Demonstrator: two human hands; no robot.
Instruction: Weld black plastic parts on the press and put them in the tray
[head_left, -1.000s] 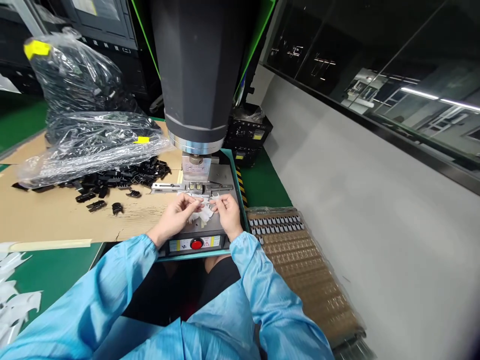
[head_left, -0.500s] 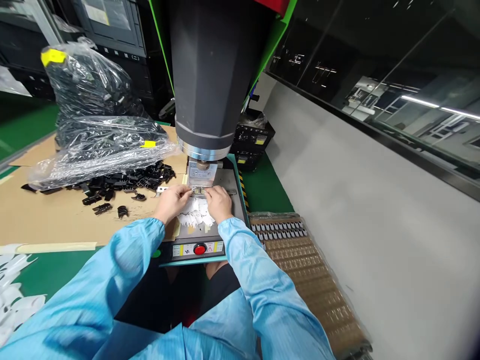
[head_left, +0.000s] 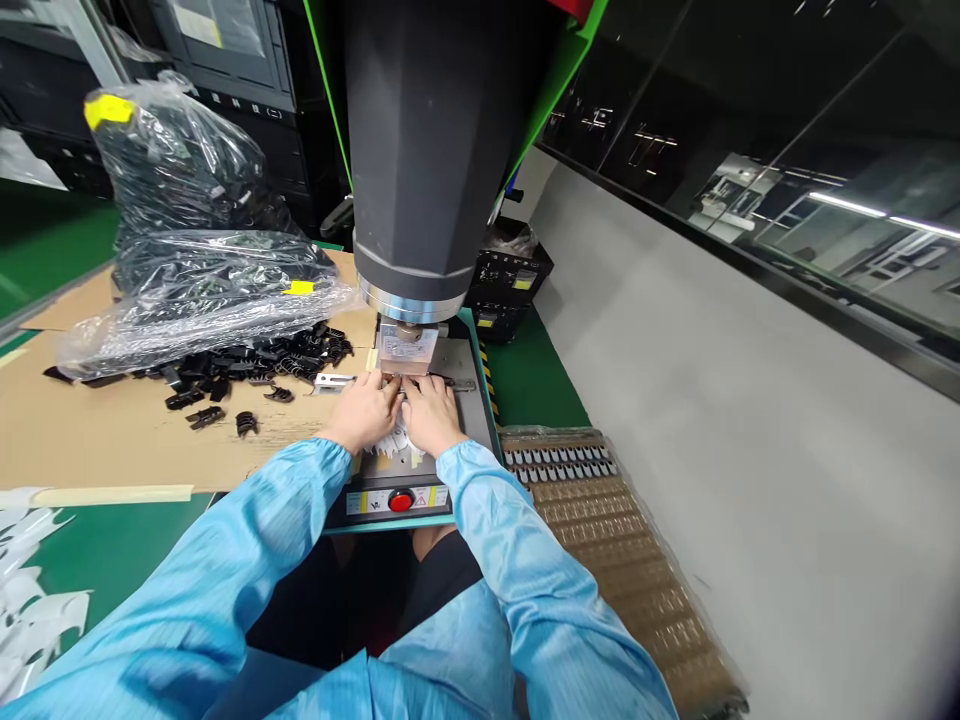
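Observation:
My left hand [head_left: 369,408] and my right hand [head_left: 429,410] rest side by side on the metal base plate [head_left: 459,362] of a press machine, fingertips together at the small fixture right under the press horn [head_left: 406,347]. Both hands have fingers curled and pressed onto a small part I cannot make out. A little heap of white plastic pieces [head_left: 396,445] lies under my palms. The large dark cylinder of the press head [head_left: 427,150] hangs straight above. Both arms wear light blue sleeves.
Loose black plastic parts [head_left: 247,365] spill from clear bags [head_left: 195,290] onto cardboard [head_left: 112,430] at the left. A red button [head_left: 400,500] sits on the machine's front panel. A brown tray of small parts [head_left: 600,520] lies right. White offcuts [head_left: 30,610] lie lower left.
Both hands moved forward from over the white pieces up to the fixture under the horn and closed together there. The view shifted slightly.

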